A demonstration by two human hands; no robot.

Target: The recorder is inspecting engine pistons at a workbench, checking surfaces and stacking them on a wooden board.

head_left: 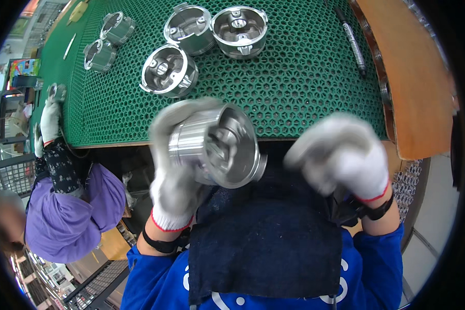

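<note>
The right hand (342,155) looks blurred in bright light.

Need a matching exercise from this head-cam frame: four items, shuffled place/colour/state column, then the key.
Column 1
1. Left hand
2. Right hand
3. Marker pen
4. Co-worker's top

Column 2
A. Lying on the green mat, near its right edge
B. Purple
C. Gripping a metal cup
D. Motion-blurred, not touching that cup

Pairs: 1-C, 2-D, 3-A, 4-B
</note>
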